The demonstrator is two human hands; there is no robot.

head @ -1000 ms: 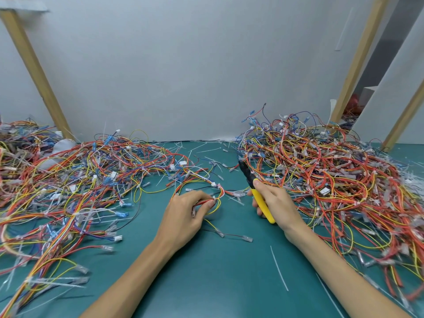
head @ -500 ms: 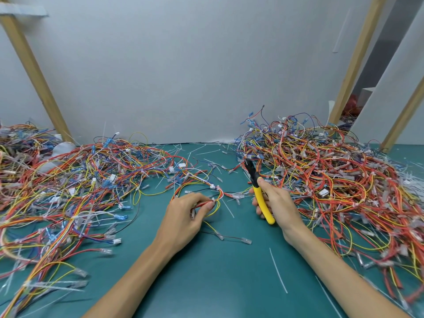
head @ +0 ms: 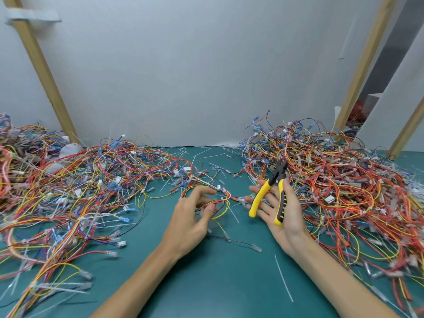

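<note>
Our left hand (head: 192,216) curls thumb and fingers around a small wire bundle (head: 223,201) of red and yellow strands, low over the green table (head: 218,283). Just beside it, our right hand (head: 291,216) lies palm up with fingers straight. The pliers (head: 275,179) rest across it, yellow handles spread, nose pointing away. The left heap (head: 80,191) and right heap (head: 344,191) of wires flank us, and a white cable tie (head: 283,281) lies by the right forearm

I see a plain grey wall (head: 206,65) filling the upper frame. Slanted wooden posts (head: 43,72) lean at left and right, above a green tabletop (head: 218,283).
</note>
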